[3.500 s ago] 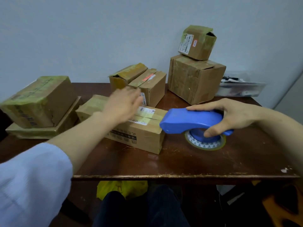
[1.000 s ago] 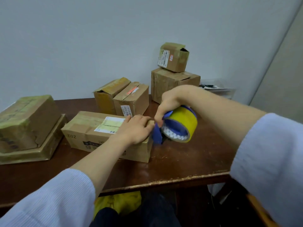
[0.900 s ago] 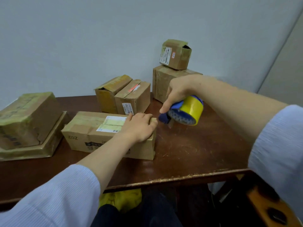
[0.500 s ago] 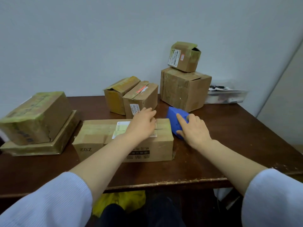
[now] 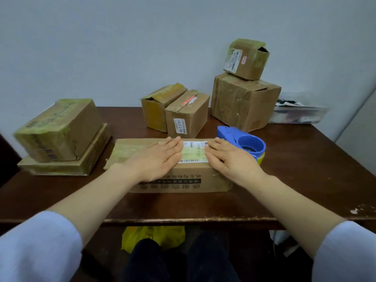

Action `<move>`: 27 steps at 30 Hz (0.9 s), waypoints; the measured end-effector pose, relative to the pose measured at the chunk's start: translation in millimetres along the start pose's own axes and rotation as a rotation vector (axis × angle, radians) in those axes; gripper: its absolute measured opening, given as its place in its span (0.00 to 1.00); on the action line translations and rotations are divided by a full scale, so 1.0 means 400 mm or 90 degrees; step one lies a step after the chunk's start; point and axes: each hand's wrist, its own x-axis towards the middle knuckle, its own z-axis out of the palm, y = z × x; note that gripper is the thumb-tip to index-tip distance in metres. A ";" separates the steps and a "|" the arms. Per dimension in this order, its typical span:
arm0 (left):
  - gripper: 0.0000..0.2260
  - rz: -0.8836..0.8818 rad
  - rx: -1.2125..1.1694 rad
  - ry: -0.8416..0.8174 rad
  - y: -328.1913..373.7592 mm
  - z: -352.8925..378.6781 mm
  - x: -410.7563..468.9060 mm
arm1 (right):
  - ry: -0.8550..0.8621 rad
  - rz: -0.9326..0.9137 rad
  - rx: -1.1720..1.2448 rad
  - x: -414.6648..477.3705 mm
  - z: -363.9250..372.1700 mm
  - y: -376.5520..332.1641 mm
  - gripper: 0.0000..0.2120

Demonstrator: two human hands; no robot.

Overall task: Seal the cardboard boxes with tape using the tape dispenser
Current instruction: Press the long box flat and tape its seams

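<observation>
A long flat cardboard box with a white and yellow label lies in the middle of the brown table. My left hand lies flat on its top, fingers straight, left of the label. On the right end of the top my right hand presses down flat, also with straight fingers. The blue tape dispenser with its yellow tape roll stands on the table just behind and right of the box, touched by neither hand.
Two small boxes stand side by side behind the long box. A larger box with a small box on top stands at the back right, beside a clear tray. Two stacked boxes sit at the left.
My right hand set the dispenser down behind the box and let go, then moved onto the box top. The box now lies square to me, with both palms flat on it.
</observation>
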 end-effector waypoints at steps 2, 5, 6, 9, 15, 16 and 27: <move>0.25 -0.053 0.014 0.012 -0.033 -0.001 -0.032 | 0.018 0.023 -0.026 0.003 -0.001 -0.006 0.20; 0.25 -0.057 0.041 0.107 -0.004 0.013 -0.048 | 0.084 0.002 -0.132 0.033 0.003 -0.049 0.20; 0.25 -0.026 0.037 0.128 0.017 0.021 -0.044 | 0.078 -0.018 -0.108 0.041 0.008 -0.069 0.20; 0.23 0.021 0.003 0.095 0.047 0.027 -0.034 | -0.011 -0.051 -0.017 0.044 0.025 -0.099 0.21; 0.24 -0.026 0.012 0.074 -0.066 0.012 -0.098 | -0.029 0.007 -0.074 0.023 0.001 -0.031 0.20; 0.24 -0.053 0.028 0.084 -0.084 0.015 -0.114 | -0.008 0.019 -0.088 0.022 0.008 -0.030 0.19; 0.22 -0.056 -0.007 0.166 -0.065 0.040 -0.106 | -0.082 -0.105 -0.015 0.087 0.038 -0.149 0.22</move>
